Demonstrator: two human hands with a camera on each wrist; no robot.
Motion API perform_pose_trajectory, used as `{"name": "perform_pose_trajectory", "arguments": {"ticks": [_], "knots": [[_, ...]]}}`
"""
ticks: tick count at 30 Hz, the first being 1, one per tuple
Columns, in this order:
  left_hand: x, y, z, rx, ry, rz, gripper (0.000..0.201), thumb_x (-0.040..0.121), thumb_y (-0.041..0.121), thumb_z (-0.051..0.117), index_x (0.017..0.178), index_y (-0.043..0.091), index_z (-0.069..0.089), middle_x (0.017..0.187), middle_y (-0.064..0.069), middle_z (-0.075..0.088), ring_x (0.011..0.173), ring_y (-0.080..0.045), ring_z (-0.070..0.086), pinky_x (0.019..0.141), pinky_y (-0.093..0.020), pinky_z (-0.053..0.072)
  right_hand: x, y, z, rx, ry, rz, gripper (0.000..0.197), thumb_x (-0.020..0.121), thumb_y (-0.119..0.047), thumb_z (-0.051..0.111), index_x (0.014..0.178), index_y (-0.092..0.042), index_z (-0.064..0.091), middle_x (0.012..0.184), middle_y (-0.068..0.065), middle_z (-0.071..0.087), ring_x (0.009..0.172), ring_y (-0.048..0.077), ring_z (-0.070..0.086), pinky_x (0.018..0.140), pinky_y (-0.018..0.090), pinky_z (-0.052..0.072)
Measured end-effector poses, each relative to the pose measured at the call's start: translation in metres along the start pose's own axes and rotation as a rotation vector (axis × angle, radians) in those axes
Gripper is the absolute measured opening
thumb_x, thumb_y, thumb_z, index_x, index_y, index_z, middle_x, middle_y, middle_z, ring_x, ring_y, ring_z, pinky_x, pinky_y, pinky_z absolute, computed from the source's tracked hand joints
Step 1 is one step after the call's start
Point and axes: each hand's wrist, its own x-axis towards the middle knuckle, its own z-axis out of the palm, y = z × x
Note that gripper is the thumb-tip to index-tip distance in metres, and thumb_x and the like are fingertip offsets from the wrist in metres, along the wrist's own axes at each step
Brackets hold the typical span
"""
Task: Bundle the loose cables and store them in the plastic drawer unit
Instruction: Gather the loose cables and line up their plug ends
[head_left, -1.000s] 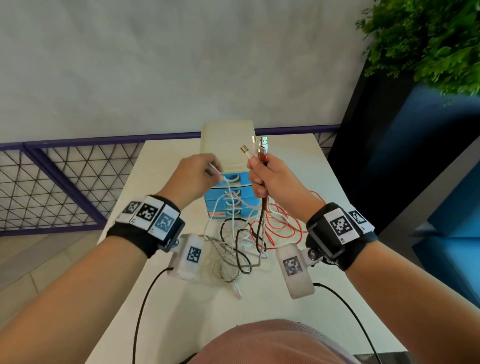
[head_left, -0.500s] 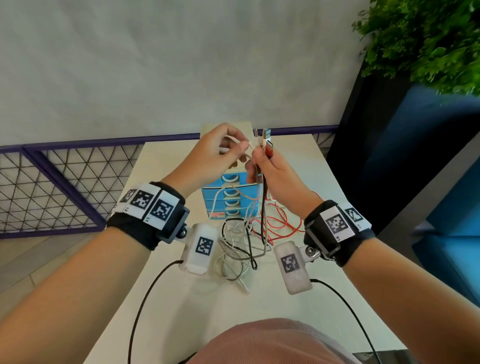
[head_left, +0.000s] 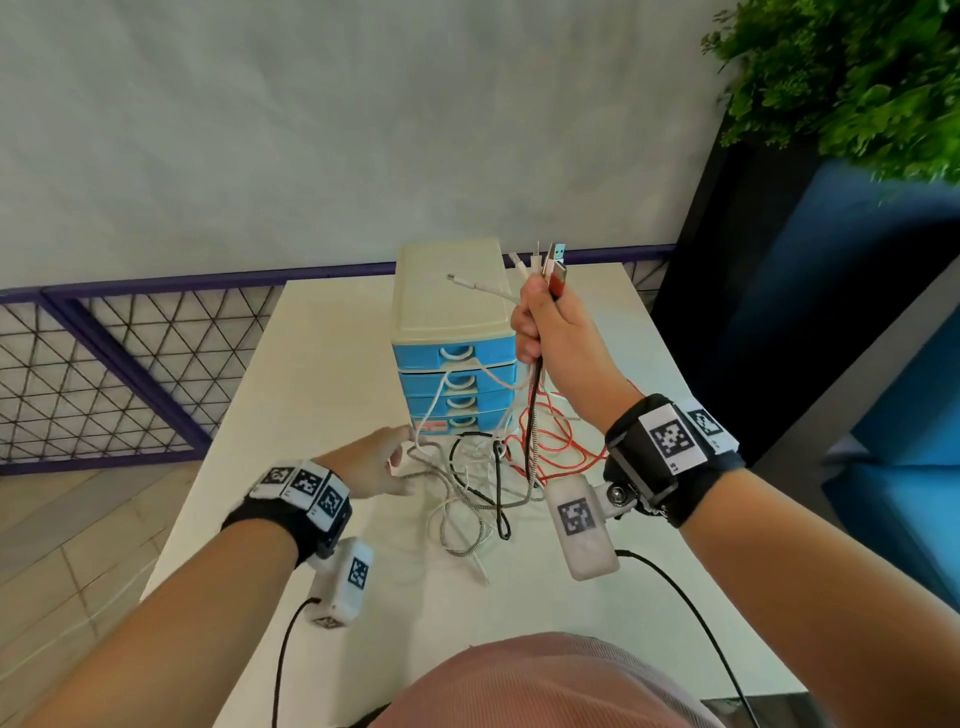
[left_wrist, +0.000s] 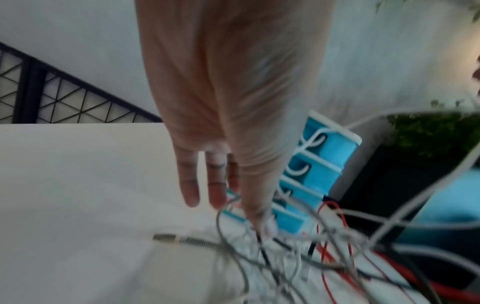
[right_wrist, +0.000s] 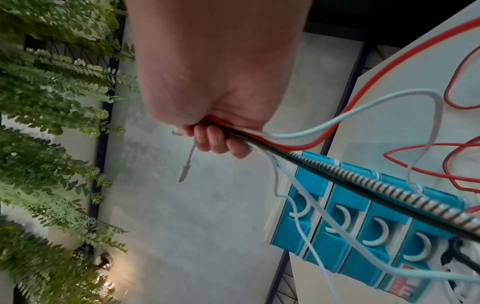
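Cables (head_left: 530, 457): several, white, red, black and a braided grey one, tangled loose on the table (head_left: 322, 364) just in front of the drawer unit (head_left: 452, 358), with one end of each gathered up. Drawer unit is cream-topped with four blue drawers, all pushed in, contents not visible; a white cable drapes across the drawer fronts. Right hand (head_left: 556, 332) is raised beside the unit's top right corner, fist closed round the bunched cable ends; plugs (head_left: 550, 265) stick up above the fist, including a red-cased USB and white tips, one white end poking out sideways over the unit's lid. From the bottom of the fist the strands hang down to the pile; right wrist view shows the fingers (right_wrist: 215, 142) curled round red, white and braided strands together. Left hand (head_left: 374, 467) is low at the left edge of the pile, fingers straight and spread, tips at the strands, nothing gripped; left wrist view is blurred, shows a braided cable's metal plug (left_wrist: 166, 237) lying on the table just short of the fingertips. Plant (head_left: 852, 78) at far right, mesh railing (head_left: 104, 374) behind the table.
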Motion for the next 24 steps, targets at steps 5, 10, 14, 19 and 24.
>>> {"name": "perform_pose_trajectory", "arguments": {"ticks": [5,10,14,19,24], "knots": [[0.007,0.006,0.018,-0.077,0.190,0.049,0.055,0.088,0.025,0.062,0.125,0.039,0.023,0.078,-0.005,0.053,0.059,-0.014,0.054,0.064,-0.030,0.047,0.001,-0.005,-0.001,0.128,-0.024,0.032,0.034,0.106,-0.027,0.030,0.073,-0.018,0.032,0.053,-0.009,0.032,0.042,0.006,0.026,0.042,0.020,0.026],[0.009,0.009,0.031,0.025,0.074,0.050,0.026,0.095,0.014,0.038,0.077,0.030,0.046,0.062,-0.001,0.052,0.053,-0.019,0.056,0.069,-0.033,0.048,0.002,-0.010,-0.002,0.167,-0.039,0.043,0.036,0.106,-0.028,0.030,0.071,-0.019,0.033,0.052,-0.010,0.031,0.041,0.005,0.024,0.040,0.021,0.021],[0.000,-0.016,0.038,0.159,0.022,-0.144,0.028,0.091,0.012,0.039,0.067,0.025,0.044,0.064,0.002,0.050,0.055,-0.016,0.051,0.066,-0.033,0.043,0.005,-0.026,-0.013,0.203,0.062,-0.011,0.037,0.105,-0.030,0.032,0.070,-0.019,0.034,0.049,-0.011,0.031,0.038,0.004,0.022,0.036,0.018,0.019],[-0.007,-0.028,0.040,0.398,-0.056,-0.326,0.021,0.093,0.023,0.043,0.084,0.014,0.060,0.080,-0.001,0.056,0.085,-0.027,0.061,0.069,-0.028,0.040,0.007,-0.033,-0.018,0.250,0.113,-0.046,0.037,0.104,-0.033,0.033,0.071,-0.018,0.037,0.050,-0.010,0.032,0.039,0.005,0.023,0.039,0.019,0.017],[-0.003,-0.022,0.027,0.203,-0.097,-0.327,0.024,0.092,0.009,0.047,0.111,0.004,0.061,0.087,-0.009,0.070,0.079,-0.026,0.065,0.071,-0.029,0.048,0.006,-0.024,-0.006,0.194,0.060,-0.031,0.037,0.105,-0.032,0.031,0.070,-0.019,0.034,0.051,-0.010,0.030,0.040,0.005,0.022,0.036,0.018,0.019]]}}
